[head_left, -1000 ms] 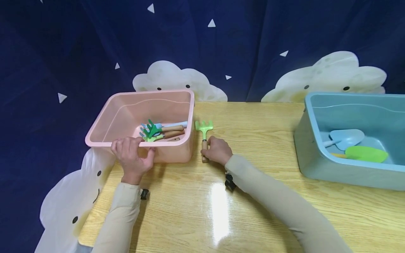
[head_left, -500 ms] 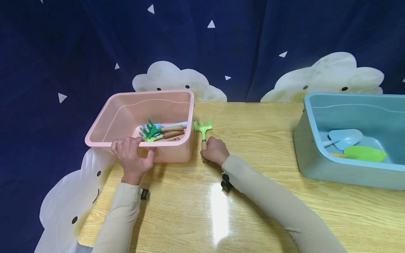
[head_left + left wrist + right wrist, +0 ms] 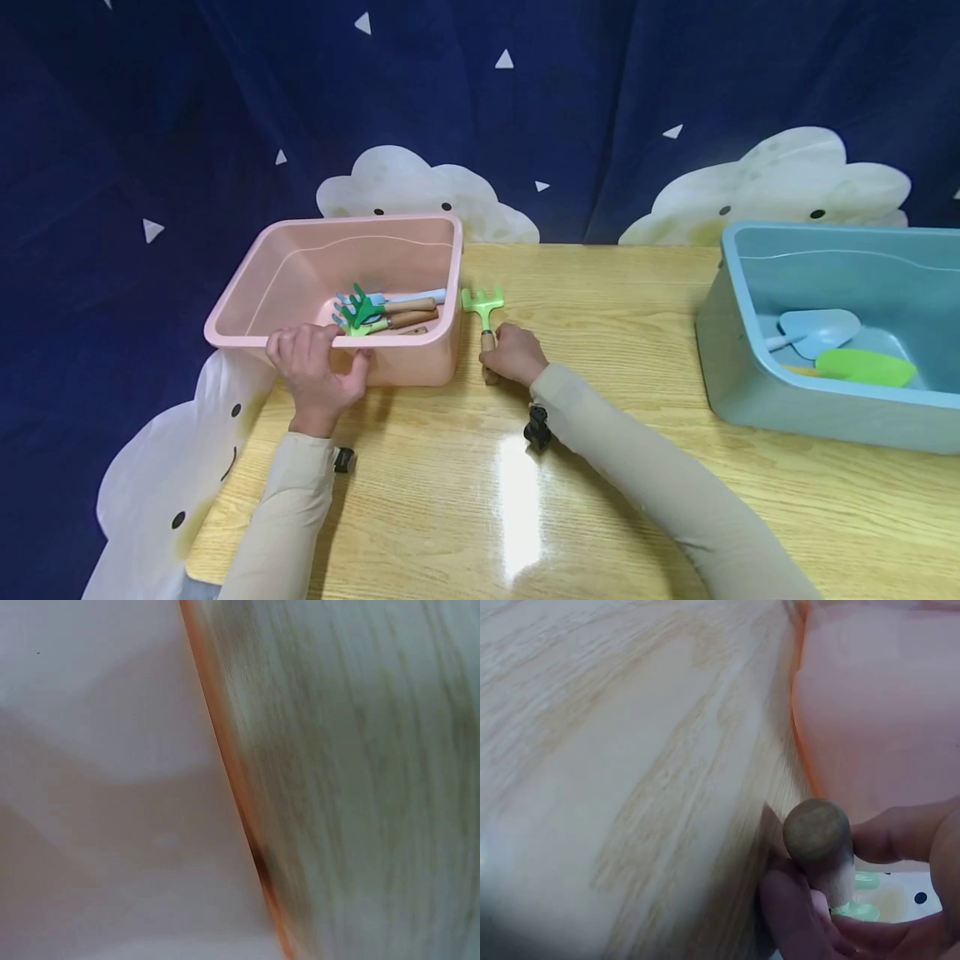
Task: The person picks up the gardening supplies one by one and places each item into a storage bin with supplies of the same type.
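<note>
Between the bins, my right hand (image 3: 516, 354) pinches the wooden handle of a light green toy hand rake (image 3: 484, 302), its tines pointing to the back. Seen from the right wrist, thumb and fingers close around the round handle end (image 3: 817, 829) near the tabletop. My left hand (image 3: 311, 371) grips the near rim of a pink bin (image 3: 405, 358), thumb outside and fingers over the edge. Inside that bin lie several toy garden tools, among them a dark green rake (image 3: 363, 308) with a wooden handle. The left wrist view shows only bin wall and table.
At the right stands a blue bin (image 3: 825, 417) holding a light blue shovel (image 3: 821, 332) and a green shovel (image 3: 866, 367). Behind the wooden table (image 3: 600, 317) hangs a dark blue curtain (image 3: 585, 100) with cloud shapes.
The right hand and the rake have shifted only slightly, with the handle tilting a little. The left hand keeps its place on the pink rim.
</note>
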`<state>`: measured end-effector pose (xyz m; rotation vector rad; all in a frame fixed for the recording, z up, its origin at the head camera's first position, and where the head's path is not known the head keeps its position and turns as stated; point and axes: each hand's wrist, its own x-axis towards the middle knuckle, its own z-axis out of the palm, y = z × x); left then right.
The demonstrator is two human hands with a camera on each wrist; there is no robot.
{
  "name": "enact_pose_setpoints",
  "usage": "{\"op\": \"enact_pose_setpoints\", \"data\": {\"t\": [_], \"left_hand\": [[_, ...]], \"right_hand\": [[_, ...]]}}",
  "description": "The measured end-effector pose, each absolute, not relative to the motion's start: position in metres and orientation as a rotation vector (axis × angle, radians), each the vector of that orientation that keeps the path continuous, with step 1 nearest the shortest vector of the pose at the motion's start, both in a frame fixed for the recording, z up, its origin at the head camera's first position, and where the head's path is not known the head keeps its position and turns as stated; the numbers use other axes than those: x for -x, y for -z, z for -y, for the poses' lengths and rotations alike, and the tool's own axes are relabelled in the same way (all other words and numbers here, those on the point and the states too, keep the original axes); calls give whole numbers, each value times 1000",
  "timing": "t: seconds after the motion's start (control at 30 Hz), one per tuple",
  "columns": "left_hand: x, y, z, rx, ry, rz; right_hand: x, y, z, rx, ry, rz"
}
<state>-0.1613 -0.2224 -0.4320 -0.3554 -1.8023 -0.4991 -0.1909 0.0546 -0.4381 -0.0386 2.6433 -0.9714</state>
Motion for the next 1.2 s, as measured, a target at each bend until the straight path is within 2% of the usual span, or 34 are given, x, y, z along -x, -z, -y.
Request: {"op": "enact_pose_setpoints", "data": {"t": [0.57, 1.2], "left_hand": [[161, 432, 222, 348, 497, 1795], [162, 432, 220, 348, 507, 1790]], "right_hand": [[194, 446, -65, 2, 1451, -2296], [206, 446, -82, -78, 1584, -1969]]}}
